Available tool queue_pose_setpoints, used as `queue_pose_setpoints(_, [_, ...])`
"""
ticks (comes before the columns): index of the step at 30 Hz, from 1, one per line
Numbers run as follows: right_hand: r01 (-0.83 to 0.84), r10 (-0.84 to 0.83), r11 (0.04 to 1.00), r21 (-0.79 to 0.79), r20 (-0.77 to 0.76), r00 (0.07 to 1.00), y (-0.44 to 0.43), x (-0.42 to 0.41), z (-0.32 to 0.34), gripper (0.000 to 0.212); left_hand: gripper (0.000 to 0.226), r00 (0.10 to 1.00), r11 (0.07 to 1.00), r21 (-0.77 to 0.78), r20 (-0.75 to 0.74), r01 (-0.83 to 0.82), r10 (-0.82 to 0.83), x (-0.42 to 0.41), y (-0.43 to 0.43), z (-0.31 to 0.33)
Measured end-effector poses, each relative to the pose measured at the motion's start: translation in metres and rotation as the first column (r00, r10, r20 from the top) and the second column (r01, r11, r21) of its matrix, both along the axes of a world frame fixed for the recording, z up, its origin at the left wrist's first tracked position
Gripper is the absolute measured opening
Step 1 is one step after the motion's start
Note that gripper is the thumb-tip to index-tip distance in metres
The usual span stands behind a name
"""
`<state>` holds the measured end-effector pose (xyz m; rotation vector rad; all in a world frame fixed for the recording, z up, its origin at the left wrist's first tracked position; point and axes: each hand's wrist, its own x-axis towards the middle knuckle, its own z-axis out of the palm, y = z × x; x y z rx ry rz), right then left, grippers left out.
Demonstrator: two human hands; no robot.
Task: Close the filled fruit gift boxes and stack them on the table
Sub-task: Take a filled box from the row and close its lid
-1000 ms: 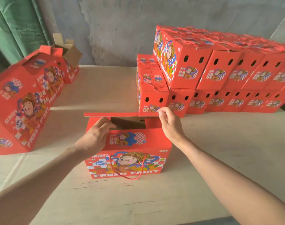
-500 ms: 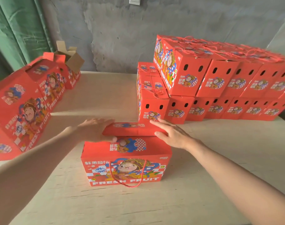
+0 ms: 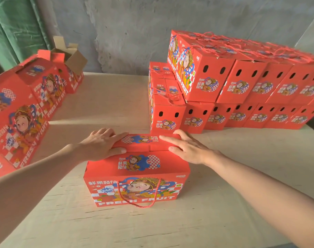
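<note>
Open boxes: far left, flaps up.
Left hand: fingers straight and spread, pressing the left end of the top flap.
Gift box: mid-table, flap seemingly almost flat.
Right hand: fingers flat on the flap's right end.
Closed stack: right rear, two tiers.

Gift box: red, blue-and-white checks, cartoon figure, white lettering, red cord. Tabletop: pale beige. Wall: mottled grey. Curtain: green.
</note>
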<state>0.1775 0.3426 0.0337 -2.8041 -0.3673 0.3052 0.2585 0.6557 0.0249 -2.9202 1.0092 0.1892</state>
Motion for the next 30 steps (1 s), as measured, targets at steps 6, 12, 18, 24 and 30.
queue_pose_setpoints(6, [-0.020,0.021,0.995,0.094,-0.013,1.000,-0.002,-0.004,-0.011,0.046,0.109,1.000,0.996,-0.092,-0.012,-0.002,0.001,-0.004,0.003,0.000])
queue_pose_setpoints(12, [-0.037,0.040,0.996,0.082,-0.036,0.999,-0.004,0.000,-0.019,0.044,0.093,1.000,0.999,-0.034,0.029,-0.003,0.004,-0.007,-0.001,-0.013])
queue_pose_setpoints(18, [-0.026,0.022,0.998,0.062,0.069,0.997,-0.002,-0.001,-0.022,0.043,0.074,0.993,1.000,0.026,-0.114,0.012,-0.009,0.002,0.000,-0.009])
queue_pose_setpoints(24, [0.015,-0.026,0.997,0.081,0.138,0.990,0.002,-0.002,-0.019,0.042,0.057,0.986,0.988,-0.039,-0.088,-0.148,0.144,-0.022,-0.012,-0.013])
queue_pose_setpoints(30, [0.033,-0.045,0.998,0.056,0.218,0.975,0.008,-0.010,-0.017,0.042,0.095,0.964,0.959,-0.132,0.063,-0.250,0.260,-0.118,-0.059,-0.037])
